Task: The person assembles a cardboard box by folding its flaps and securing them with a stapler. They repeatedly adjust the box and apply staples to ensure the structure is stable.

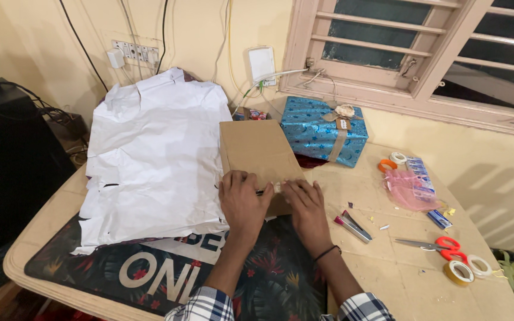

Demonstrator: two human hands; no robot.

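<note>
- A room in a home, used as a gift-wrapping corner.
- A beige table stands against a painted wall with a switchboard, loose cables and a louvred wooden window.
- A wrapped blue gift box, scissors, tape rolls and crumpled white paper lie on it.
</note>
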